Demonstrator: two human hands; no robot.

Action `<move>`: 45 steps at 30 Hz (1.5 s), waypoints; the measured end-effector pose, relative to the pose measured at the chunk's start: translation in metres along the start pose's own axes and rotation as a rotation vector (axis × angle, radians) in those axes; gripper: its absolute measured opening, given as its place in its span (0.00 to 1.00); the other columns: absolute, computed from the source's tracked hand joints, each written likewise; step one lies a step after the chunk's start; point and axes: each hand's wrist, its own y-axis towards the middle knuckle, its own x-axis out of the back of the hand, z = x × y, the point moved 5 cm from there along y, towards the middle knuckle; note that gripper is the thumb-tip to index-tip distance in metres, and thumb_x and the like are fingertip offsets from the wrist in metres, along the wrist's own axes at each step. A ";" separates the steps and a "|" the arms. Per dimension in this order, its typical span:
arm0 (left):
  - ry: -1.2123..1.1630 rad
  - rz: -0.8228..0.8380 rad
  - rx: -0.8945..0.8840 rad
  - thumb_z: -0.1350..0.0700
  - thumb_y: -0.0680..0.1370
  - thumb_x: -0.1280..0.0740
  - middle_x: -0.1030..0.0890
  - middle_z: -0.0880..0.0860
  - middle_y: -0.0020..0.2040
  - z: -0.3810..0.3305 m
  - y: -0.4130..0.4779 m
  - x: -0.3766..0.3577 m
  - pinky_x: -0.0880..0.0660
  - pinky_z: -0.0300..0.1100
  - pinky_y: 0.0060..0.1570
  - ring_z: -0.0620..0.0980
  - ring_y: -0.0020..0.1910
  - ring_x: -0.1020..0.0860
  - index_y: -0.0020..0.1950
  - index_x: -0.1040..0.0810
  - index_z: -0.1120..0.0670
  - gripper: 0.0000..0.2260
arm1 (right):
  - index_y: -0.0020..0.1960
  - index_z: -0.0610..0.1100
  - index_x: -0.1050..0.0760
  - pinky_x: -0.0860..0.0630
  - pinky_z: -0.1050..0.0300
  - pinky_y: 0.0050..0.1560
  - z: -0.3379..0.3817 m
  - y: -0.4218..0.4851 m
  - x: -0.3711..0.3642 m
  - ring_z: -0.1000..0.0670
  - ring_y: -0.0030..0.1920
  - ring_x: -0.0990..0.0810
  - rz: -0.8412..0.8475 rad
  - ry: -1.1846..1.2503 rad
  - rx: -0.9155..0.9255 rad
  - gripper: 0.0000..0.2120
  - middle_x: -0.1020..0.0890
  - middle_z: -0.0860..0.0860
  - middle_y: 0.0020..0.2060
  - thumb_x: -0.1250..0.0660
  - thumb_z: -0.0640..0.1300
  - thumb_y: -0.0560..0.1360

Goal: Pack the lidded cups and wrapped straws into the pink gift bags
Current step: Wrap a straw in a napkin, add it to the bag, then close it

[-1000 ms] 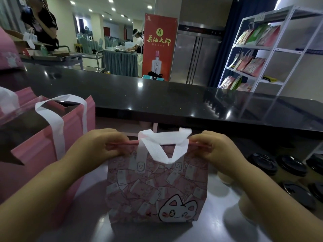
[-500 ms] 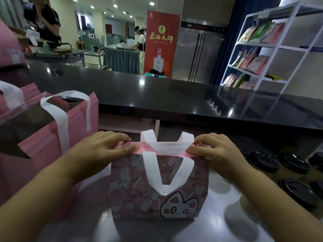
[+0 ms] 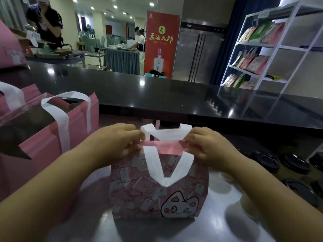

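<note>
A large dim hall is seen beyond a long black polished counter [image 3: 157, 100], with a red standing banner [image 3: 161, 44] and a white wire shelf rack of coloured bags [image 3: 258, 55] behind it. Below the counter's near edge, on a grey glossy worktop [image 3: 218, 224], a small pink patterned gift bag with a white cat face and white woven handles [image 3: 157, 189] is stood upright, near the middle.

The bag's pink top rim is pinched at its two ends: the left hand [image 3: 115, 145] is closed on the left end, the right hand [image 3: 208, 147] on the right end, fingers curled tight on the fold. For the step in hand, seemingly the closing of the mouth, the two rims are best kept level and pressed evenly, with the handles left free of the fold.

What lies inside this bag cannot be told. At the worktop's left edge a larger plain pink gift bag with white strap handles [image 3: 70, 137] is stood open; its interior is dark and its contents are unclear. Along the right edge, cups with black round lids [image 3: 265, 161] are waiting, still unpacked.
</note>
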 end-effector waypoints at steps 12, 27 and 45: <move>-0.001 0.103 0.083 0.49 0.79 0.41 0.24 0.50 0.58 0.011 0.003 -0.028 0.31 0.39 0.49 0.48 0.51 0.30 0.64 0.26 0.50 0.15 | 0.64 0.45 0.26 0.25 0.50 0.45 0.004 0.001 -0.008 0.47 0.49 0.25 0.035 -0.015 0.022 0.16 0.22 0.49 0.51 0.35 0.48 0.77; 0.081 -0.012 0.100 0.32 0.71 0.44 0.22 0.45 0.49 -0.003 0.008 -0.021 0.33 0.40 0.36 0.47 0.45 0.26 0.56 0.24 0.42 0.22 | 0.55 0.52 0.24 0.30 0.60 0.41 0.023 0.029 -0.015 0.56 0.45 0.28 0.102 0.002 -0.053 0.19 0.26 0.59 0.47 0.36 0.64 0.71; -0.231 -0.119 0.152 0.48 0.69 0.30 0.21 0.48 0.40 0.003 -0.011 -0.008 0.26 0.42 0.39 0.47 0.38 0.24 0.45 0.17 0.54 0.11 | 0.48 0.49 0.21 0.26 0.56 0.43 -0.006 -0.015 -0.003 0.55 0.43 0.26 0.029 0.147 -0.153 0.03 0.26 0.60 0.41 0.33 0.45 0.75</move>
